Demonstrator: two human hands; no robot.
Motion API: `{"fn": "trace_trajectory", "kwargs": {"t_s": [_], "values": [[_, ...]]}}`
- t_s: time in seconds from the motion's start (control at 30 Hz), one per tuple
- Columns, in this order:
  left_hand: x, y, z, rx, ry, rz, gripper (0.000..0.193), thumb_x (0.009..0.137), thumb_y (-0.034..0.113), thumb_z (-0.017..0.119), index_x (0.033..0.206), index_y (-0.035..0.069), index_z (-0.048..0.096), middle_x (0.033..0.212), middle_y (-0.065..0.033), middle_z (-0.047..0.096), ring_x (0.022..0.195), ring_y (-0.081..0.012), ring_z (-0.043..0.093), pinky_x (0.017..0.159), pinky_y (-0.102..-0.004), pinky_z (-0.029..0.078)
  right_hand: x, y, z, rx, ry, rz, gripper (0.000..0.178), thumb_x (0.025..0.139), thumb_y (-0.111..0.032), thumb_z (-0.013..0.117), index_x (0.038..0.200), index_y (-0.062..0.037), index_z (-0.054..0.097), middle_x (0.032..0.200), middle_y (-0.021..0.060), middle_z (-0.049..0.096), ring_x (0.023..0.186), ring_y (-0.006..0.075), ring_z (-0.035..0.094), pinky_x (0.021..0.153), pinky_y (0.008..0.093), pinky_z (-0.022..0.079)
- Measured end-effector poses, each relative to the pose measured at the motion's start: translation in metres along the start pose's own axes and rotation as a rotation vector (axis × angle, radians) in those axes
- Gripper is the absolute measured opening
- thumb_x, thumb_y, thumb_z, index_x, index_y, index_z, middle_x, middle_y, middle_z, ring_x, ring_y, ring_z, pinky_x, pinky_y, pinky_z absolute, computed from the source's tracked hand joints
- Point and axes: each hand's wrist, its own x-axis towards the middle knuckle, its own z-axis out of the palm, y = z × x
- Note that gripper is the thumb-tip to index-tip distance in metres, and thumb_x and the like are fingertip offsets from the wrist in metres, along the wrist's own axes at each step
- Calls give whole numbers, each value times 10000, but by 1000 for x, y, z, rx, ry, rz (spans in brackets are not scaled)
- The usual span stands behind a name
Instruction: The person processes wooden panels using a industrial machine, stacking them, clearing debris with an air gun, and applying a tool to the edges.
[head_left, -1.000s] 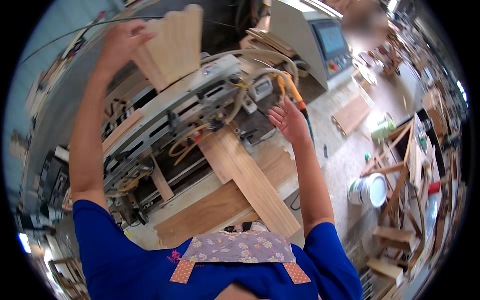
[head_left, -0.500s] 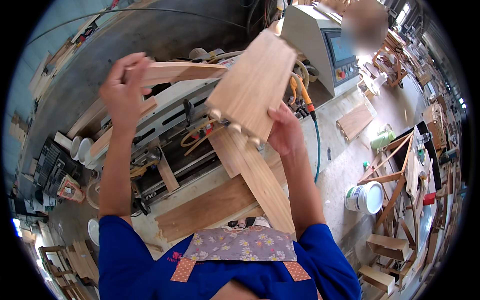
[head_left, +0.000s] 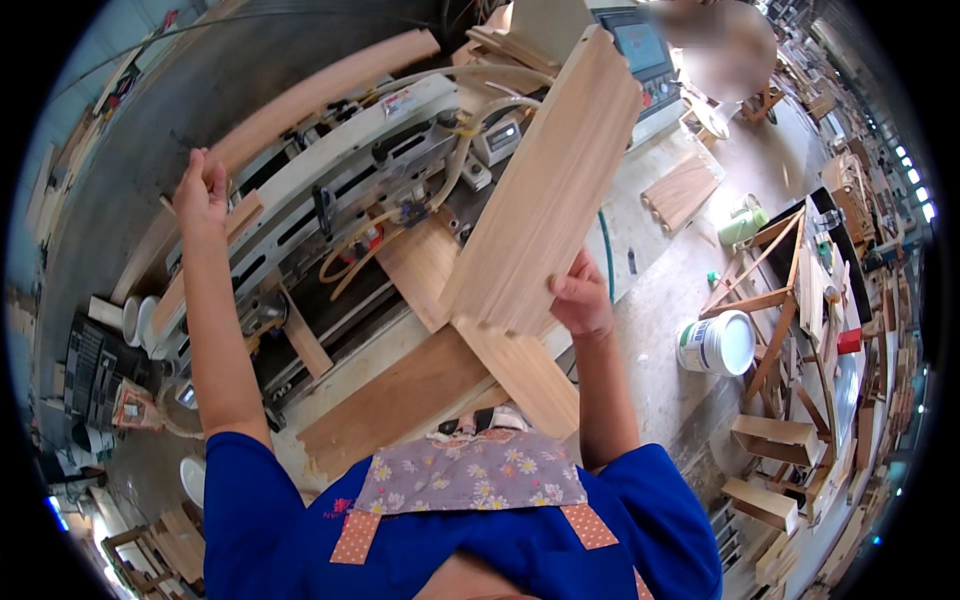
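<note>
My right hand (head_left: 583, 296) grips a wide light-brown wooden board (head_left: 550, 190) by its lower right edge, thumb on the face. The board is raised and tilted over the machine, its far end up by the control screen. Rounded tenons line its near end. At the upper left, my left hand (head_left: 203, 188) is closed at the near end of a long wooden strip (head_left: 325, 95); its fingers partly hide the contact. Below the hands lies the machine (head_left: 350, 190), with a long pale rail, clamps and hoses.
Flat boards (head_left: 400, 400) lie before me on the machine's near side. A control cabinet with a screen (head_left: 640, 45) stands at the far right, near another person. Another tenoned board (head_left: 683, 190), a white bucket (head_left: 716, 343) and a wooden frame (head_left: 780, 300) are at the right.
My left hand has moved left and slightly down, and the strip now slants up along the machine's far side. The board in my right hand has turned more lengthwise to view.
</note>
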Motion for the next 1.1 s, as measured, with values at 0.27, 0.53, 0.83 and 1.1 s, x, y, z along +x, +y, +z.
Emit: {"fn": "trace_trajectory", "kwargs": {"t_s": [0.27,0.53,0.83,1.1], "values": [[-8,-76,31,-5,4,-172,251,951,103,607,1153,-33,545,1086,-141,596,843,-216,642,721,-328,643,-31,12,-21,-46,-140,164,758,748,49,719,1428,-15,390,1354,85,552,1264,199,500,1064,357,370],[-12,-107,44,559,-50,-48,508,867,52,653,1332,-6,457,1104,-119,561,845,-199,623,660,-263,550,-64,-14,-50,-147,140,120,738,786,-70,739,1430,-20,380,1301,82,588,1218,195,542,1034,356,409],[-9,-110,31,1060,-292,123,601,873,240,686,1381,-2,476,1337,-163,536,1211,-280,533,1008,-386,409,-85,-66,-174,-339,611,119,559,859,-50,647,1363,-13,408,1239,123,615,1065,240,652,884,426,556],[-4,-114,14,1288,-283,248,621,883,412,672,1358,42,523,1415,-177,487,1276,-313,488,1032,-414,398,-53,-122,-318,-294,1031,142,409,880,-43,599,1262,22,470,1094,163,643,890,288,686,758,415,608]]}}
